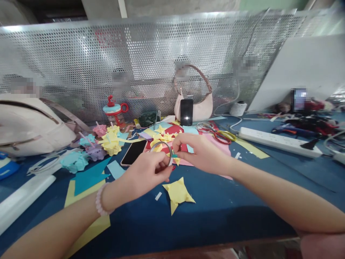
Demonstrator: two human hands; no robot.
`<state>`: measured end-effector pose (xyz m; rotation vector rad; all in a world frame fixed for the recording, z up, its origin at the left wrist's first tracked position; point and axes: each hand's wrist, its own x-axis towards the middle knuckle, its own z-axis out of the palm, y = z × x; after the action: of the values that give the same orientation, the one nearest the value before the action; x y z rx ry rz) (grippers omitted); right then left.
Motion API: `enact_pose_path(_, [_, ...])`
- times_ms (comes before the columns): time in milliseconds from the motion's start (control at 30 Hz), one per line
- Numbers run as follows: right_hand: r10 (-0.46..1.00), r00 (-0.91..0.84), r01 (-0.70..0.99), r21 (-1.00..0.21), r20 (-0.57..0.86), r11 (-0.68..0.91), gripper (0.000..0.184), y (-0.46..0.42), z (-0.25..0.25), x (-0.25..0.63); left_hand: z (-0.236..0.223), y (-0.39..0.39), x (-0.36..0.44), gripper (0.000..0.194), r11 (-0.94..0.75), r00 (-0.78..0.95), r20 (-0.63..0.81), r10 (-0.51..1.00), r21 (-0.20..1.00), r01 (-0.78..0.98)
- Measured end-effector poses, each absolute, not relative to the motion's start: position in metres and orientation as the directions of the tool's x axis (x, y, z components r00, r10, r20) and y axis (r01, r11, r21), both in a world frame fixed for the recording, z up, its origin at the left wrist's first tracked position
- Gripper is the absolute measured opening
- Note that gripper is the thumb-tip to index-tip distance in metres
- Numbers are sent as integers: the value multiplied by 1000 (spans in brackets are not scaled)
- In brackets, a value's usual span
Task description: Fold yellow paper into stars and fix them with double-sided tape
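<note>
My left hand (147,172) grips a thin clear tape roll (161,145), a ring held upright above the blue table (215,208). My right hand (196,153) pinches the loose end of the tape at the ring's right side, fingers closed on it. Just below the hands a folded yellow paper star (178,194) lies flat on the table. A pink bead bracelet (99,199) circles my left wrist.
Folded paper flowers (110,142) and coloured scraps lie behind the hands, with a phone (134,152) lying flat and red scissors (219,135). A pink handbag (201,106) with another phone (186,112) leans on the perforated metal screen. A white power strip (277,142) lies right, a white bag (29,124) left.
</note>
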<state>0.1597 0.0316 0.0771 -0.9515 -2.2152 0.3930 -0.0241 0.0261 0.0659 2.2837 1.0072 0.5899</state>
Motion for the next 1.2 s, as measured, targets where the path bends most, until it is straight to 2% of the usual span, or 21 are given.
enact_pose_path(267, [734, -506, 560, -474, 453, 679, 14, 33, 76, 159, 74, 26, -28, 21, -469, 648, 37, 761, 721, 509])
enact_pose_path(500, [624, -602, 563, -289, 499, 774, 16, 29, 70, 155, 76, 26, -32, 22, -429, 685, -31, 728, 758, 491])
enact_pose_path(633, [607, -578, 624, -185, 545, 759, 16, 35, 70, 160, 78, 20, -33, 21, -435, 727, -143, 671, 718, 543])
enact_pose_path(733, [644, -494, 675, -208, 584, 707, 14, 40, 77, 168, 78, 21, -34, 27, -486, 739, -193, 645, 642, 592])
enact_pose_path(800, [681, -512, 647, -286, 524, 707, 13, 42, 80, 171, 76, 28, -37, 26, -523, 699, -88, 710, 599, 606])
enact_pose_path(867, [703, -587, 588, -386, 401, 711, 11, 43, 79, 172, 72, 38, -41, 23, -550, 667, -20, 745, 547, 631])
enact_pose_path(967, [663, -726, 500, -522, 183, 691, 13, 47, 67, 170, 63, 51, -45, 24, -615, 666, -31, 746, 354, 705])
enact_pose_path(1100, [545, -832, 478, -628, -101, 614, 40, 55, 41, 167, 50, 53, -42, 21, -690, 697, -34, 716, 116, 714])
enact_pose_path(1200, [519, -835, 497, -657, -183, 567, 51, 57, 28, 164, 44, 49, -40, 19, -694, 694, -77, 716, 28, 719])
